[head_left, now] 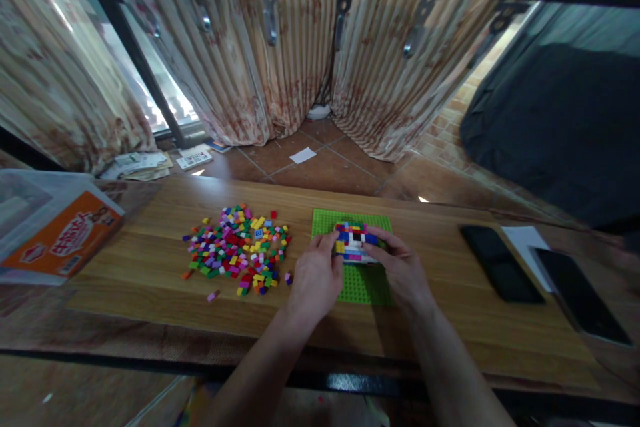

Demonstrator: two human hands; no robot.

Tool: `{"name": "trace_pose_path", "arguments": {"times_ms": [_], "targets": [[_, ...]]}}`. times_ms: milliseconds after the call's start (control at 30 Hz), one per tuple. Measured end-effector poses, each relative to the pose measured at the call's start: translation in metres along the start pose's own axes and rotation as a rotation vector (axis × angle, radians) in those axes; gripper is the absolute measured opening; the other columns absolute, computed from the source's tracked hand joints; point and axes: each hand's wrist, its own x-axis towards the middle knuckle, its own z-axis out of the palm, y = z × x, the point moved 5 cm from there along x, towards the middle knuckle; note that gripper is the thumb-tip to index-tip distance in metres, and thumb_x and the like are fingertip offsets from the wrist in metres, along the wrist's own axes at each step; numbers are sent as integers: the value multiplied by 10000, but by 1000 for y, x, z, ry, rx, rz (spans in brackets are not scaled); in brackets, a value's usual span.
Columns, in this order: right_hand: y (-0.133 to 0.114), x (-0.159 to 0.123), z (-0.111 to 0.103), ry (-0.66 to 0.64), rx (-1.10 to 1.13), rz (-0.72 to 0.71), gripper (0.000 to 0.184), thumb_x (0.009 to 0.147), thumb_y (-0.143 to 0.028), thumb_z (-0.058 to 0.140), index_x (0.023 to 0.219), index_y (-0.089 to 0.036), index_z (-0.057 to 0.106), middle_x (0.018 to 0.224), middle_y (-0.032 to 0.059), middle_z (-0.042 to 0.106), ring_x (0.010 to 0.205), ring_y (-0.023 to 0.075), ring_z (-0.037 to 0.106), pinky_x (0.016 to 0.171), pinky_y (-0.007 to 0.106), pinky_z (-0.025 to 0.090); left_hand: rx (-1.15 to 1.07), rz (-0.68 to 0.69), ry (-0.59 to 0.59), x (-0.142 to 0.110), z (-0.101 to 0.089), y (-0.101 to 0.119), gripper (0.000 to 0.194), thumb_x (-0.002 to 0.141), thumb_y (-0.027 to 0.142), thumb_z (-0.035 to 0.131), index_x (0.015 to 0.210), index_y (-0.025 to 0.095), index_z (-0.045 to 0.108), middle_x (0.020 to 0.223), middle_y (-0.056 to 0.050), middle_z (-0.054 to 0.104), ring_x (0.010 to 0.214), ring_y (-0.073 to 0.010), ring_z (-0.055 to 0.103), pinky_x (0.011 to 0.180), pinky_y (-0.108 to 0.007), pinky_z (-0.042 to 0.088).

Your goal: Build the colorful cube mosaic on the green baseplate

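Note:
A block of multicoloured toy bricks [355,255] stands on the green studded baseplate [367,292], with a small dark square gap in its top. My left hand [317,277] is closed against the left side of this brick structure, fingers bent around its edge. On the opposite side, my right hand [404,271] grips the structure, its thumb and index finger reaching over the top near a blue brick. Whether a loose brick is pinched between those fingertips is too small to tell. A scattered pile of small coloured bricks [233,245] lies left of my left hand.
The wooden board [440,327] carries a black phone [500,263] at right, near a white paper [525,243] and a second dark flat device [583,293]. At left stands a clear plastic box [45,180] with an orange label. Striped curtains [295,53] hang beyond.

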Motion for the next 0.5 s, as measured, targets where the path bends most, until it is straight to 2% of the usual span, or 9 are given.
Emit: {"name": "trace_pose_path", "arguments": {"times_ms": [167, 267, 367, 500], "targets": [[-8, 0, -19, 165, 121, 22, 298, 549, -255, 830, 842, -255, 778, 871, -1, 749, 828, 167, 664, 772, 315, 528, -23, 14, 34, 4, -9, -5, 409, 861, 102, 550, 1264, 164, 588, 1197, -120, 655, 950, -212, 668, 884, -365, 547], [-9, -1, -20, 207, 129, 68, 242, 550, -258, 816, 786, -230, 771, 796, 2, 737, 720, 137, 648, 676, 270, 519, -6, 12, 88, 9, -21, -14, 395, 847, 82, 548, 1233, 147, 603, 1131, -115, 680, 944, -205, 669, 884, -352, 546], [-9, -2, -20, 216, 124, 108, 230, 529, -267, 826, 745, -216, 763, 751, 5, 726, 675, 124, 633, 627, 248, 511, 33, -19, 186, 17, -45, -30, 360, 841, 82, 553, 1187, 140, 632, 1069, -99, 705, 931, -194, 670, 895, -337, 536], [-8, -3, -25, 241, 78, 102, 278, 481, -282, 845, 737, -209, 767, 801, 17, 733, 741, 131, 643, 623, 227, 518, 118, -158, 295, 22, -95, -64, 279, 856, 109, 534, 1077, 132, 703, 993, -90, 742, 881, -183, 683, 865, -298, 522]]}}
